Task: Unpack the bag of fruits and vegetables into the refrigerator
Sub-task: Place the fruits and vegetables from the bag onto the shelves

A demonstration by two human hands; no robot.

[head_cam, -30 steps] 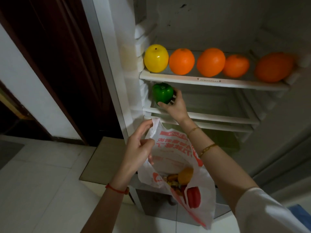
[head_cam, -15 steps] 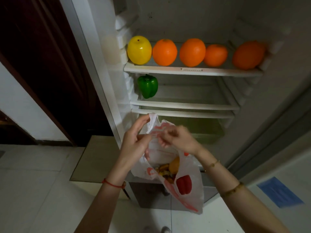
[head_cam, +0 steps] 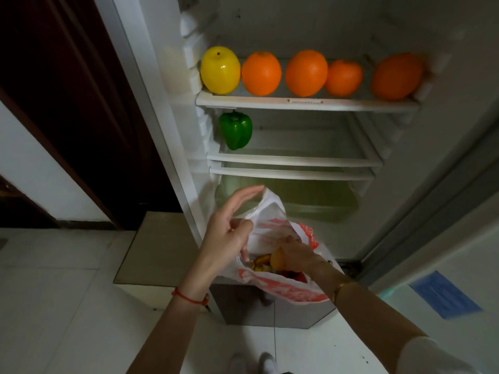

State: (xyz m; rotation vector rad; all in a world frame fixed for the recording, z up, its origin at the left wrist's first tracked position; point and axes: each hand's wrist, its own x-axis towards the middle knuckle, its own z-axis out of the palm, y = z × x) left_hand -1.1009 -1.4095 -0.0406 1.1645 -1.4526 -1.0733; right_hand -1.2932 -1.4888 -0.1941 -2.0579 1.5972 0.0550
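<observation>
Top shelf (head_cam: 307,104): five fruits in a row.
Shelf below (head_cam: 294,159): pepper (head_cam: 235,130) at its left end.
Bag (head_cam: 283,287): before the refrigerator (head_cam: 172,109), produce inside, right hand (head_cam: 295,255) in it.

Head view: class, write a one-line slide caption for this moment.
Left hand holds the bag open while the right hand reaches inside; a green pepper sits on the refrigerator's second shelf.

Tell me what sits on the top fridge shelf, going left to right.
Yellow fruit → orange → big orange → small orange → a last orange at the far right, apart from the others.
</observation>
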